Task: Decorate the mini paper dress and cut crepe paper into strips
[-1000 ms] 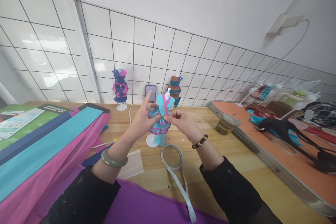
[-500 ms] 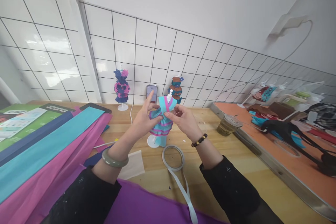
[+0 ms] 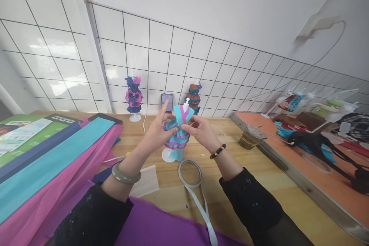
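Wood surface [image 3: 245, 161] ran right from the turquoise-and-pink dress [image 3: 180, 138] as far as the cup [image 3: 250, 139]; tape roll [image 3: 180, 173] just in front of dress, purple cloth [image 3: 167, 223] nearer still. Dress leaned on its small stand [image 3: 167, 155], between both hands. Left hand [image 3: 157, 132]: thumb on dress front, index raised, fingers pinching. Right hand [image 3: 204, 132]: pinched onto dress top, wrist angled inward.

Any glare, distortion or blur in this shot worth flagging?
Head view: white glare on the left wall tiles; head view: wide-angle stretching towards the edges, the black item at right looking soft; head view: turquoise dress distinct, stitching too small to tell.
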